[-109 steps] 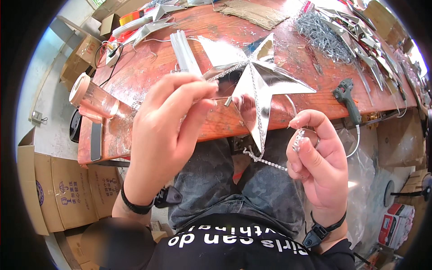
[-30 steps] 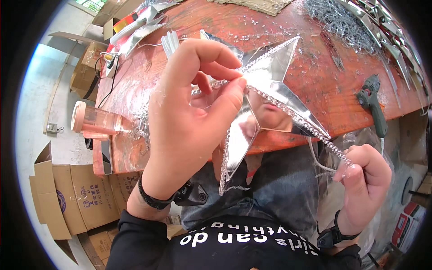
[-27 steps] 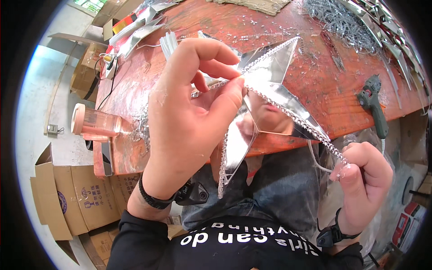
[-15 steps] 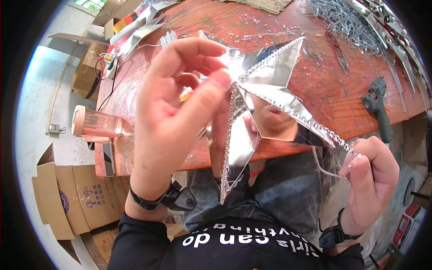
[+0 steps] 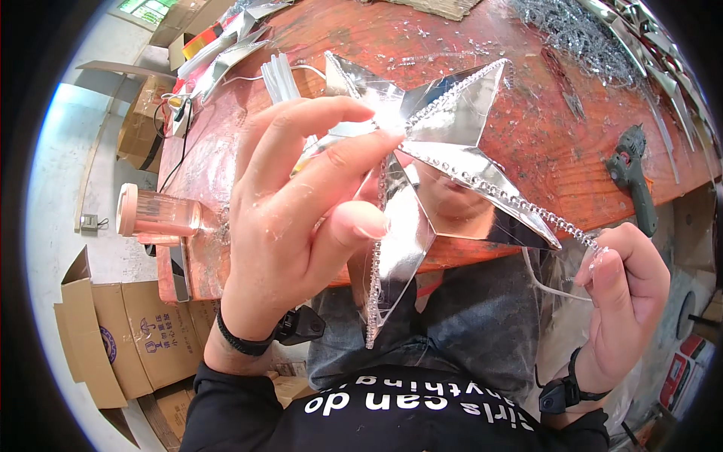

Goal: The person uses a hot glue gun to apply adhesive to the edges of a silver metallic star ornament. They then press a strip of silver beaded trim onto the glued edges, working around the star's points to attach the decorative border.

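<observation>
A mirror-bright silver star (image 5: 459, 156) with raised points lies at the near edge of the table, one point hanging past it. Strings of clear beads run along several of its ridges. My left hand (image 5: 290, 207) is over the star's left side, fingers spread apart, with the index fingertip on the centre where the ridges meet. Off the star's lower right point, my right hand (image 5: 629, 294) pinches the end of a bead string (image 5: 557, 220), which is stretched from the ridge. The left hand hides part of the star's left arm.
A green glue gun (image 5: 631, 177) sits at the table's right side. White sticks (image 5: 279, 79) and a pink-lidded jar (image 5: 162, 211) are to the left. Silver tinsel (image 5: 576, 41) piles up at the far right on the red table (image 5: 538, 135). Cardboard boxes (image 5: 143, 331) stand lower left.
My left hand has shifted slightly down; its thumb has dropped away from the centre and the index finger now reaches there. My right hand keeps its pinch on the bead string.
</observation>
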### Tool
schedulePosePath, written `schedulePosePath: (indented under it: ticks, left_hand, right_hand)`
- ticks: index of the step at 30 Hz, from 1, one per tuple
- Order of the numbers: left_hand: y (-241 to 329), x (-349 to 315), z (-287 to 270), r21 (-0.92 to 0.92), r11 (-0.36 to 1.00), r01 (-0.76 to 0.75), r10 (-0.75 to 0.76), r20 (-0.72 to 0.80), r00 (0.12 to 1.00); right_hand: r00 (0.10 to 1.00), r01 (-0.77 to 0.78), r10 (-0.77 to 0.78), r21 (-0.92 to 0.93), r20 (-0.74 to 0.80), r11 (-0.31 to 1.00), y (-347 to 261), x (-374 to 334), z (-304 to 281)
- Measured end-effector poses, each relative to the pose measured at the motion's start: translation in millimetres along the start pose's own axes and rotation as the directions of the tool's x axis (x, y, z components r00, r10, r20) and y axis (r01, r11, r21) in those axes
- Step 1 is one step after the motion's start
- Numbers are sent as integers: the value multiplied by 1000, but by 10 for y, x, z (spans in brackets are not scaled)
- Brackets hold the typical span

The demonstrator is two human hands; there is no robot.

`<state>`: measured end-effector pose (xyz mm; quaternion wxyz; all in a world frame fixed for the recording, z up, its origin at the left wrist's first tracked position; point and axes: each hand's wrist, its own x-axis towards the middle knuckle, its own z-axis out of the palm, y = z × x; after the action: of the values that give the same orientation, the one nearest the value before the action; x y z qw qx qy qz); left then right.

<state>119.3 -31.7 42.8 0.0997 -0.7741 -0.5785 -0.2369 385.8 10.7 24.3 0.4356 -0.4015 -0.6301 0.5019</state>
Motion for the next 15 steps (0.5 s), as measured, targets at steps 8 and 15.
schedulePosePath:
  ticks: [8,15]
  left_hand:
    - [-62,44,36,110,982,-154,155,3,988]
    - [-112,76,-7,-35,994,-104,105,27,994]
  right_hand:
    - [998,-62,62,-19,18,998,66,-33,-61]
    - [998,-37,39,-44,43,998,111,-46,-78]
